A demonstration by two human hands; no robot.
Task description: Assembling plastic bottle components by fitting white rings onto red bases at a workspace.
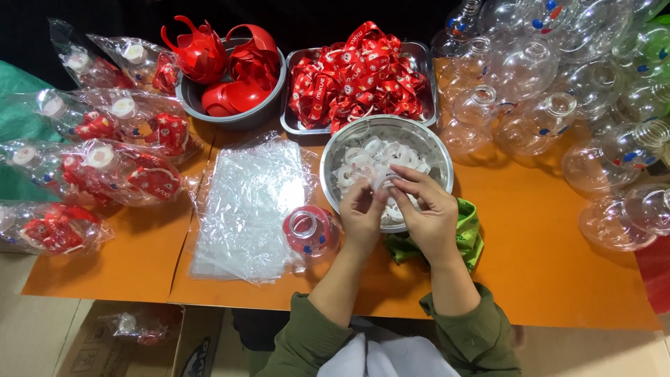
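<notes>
Both my hands are over the near rim of a round metal bowl [433,150] full of white plastic rings. My left hand [361,213] and my right hand [427,209] pinch one white ring [384,183] between their fingertips. Just left of my left hand lies a clear round bottle [310,230] with a red part inside, its open neck towards me. A stack of clear plastic bags [244,206] lies flat beside it on the orange table cover [551,265].
A grey bowl [199,105] of red plastic handles and a metal tray [427,63] of red printed straps stand at the back. Several empty clear bottles [544,91] pile up on the right. Bagged finished bottles [112,174] lie at the left. A green cloth [469,234] lies under my right wrist.
</notes>
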